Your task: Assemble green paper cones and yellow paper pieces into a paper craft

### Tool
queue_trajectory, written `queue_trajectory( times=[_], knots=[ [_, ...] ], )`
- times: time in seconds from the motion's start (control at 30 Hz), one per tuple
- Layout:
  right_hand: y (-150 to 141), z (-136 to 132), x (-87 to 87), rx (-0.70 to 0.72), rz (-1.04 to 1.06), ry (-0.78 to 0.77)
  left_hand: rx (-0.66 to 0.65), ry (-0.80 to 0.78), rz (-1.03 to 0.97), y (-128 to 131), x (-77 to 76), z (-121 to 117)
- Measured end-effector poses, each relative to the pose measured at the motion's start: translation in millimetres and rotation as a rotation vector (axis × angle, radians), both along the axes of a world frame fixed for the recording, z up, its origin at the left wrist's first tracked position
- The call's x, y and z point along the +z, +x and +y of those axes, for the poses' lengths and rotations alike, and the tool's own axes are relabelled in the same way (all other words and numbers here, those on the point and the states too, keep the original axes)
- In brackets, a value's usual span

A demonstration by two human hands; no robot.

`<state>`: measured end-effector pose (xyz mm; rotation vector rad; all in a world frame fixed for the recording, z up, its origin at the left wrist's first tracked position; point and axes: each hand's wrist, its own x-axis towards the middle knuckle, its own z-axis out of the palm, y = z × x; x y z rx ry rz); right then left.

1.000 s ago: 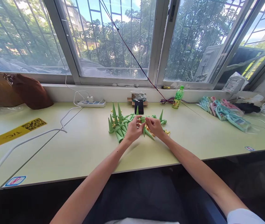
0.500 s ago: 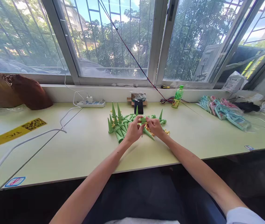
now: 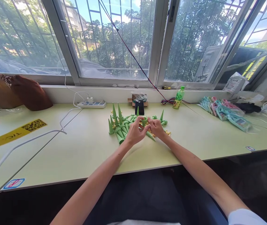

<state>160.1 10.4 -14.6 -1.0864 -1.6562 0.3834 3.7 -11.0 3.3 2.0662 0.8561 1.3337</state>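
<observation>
Between my hands is a green plastic cone-shaped spike (image 3: 144,121), its round wide end turned up. My left hand (image 3: 135,133) grips its left side between thumb and fingers. The fingers of my right hand (image 3: 157,127) are pinched at the right side of its rim; any small part between them is hidden. To the left lies a pile of similar green spikes (image 3: 121,128), some standing point up. Small yellow pieces (image 3: 168,132) are scattered by my right hand, partly covered by it. Another green spike (image 3: 151,136) rests on the table below my hands.
Behind the pile, a black phone (image 3: 139,107) leans by a small box. A green drink bottle (image 3: 178,98) and coiled cable (image 3: 168,101) stand near the sill. Bagged blue and pink items (image 3: 229,114) lie right; a power strip (image 3: 92,104) and white cable (image 3: 30,142) lie left.
The held spike has tipped so its round opening now faces up more. My left thumb has shifted slightly right, towards my right hand. The pile looks unchanged.
</observation>
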Motion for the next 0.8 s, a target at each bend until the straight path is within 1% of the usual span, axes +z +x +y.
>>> queue_trajectory(
  times=[0.23, 0.4, 0.6, 0.8],
  knots=[
    [-0.9, -1.7, 3.5, 0.006, -0.033, 0.012, -0.034, -0.022, -0.054, 0.0, -1.7, 1.5],
    [-1.2, -1.7, 3.0, -0.022, -0.057, 0.024, -0.057, -0.027, -0.076, 0.0, -1.3, 2.0],
    [-1.3, -2.7, 1.9, -0.007, -0.047, 0.017, -0.042, 0.029, -0.082, 0.0, -2.2, 3.5],
    [-0.7, -2.1, 2.4, -0.019, -0.080, 0.035, -0.008, 0.138, -0.080, 0.5, -4.2, 6.1]
  ],
)
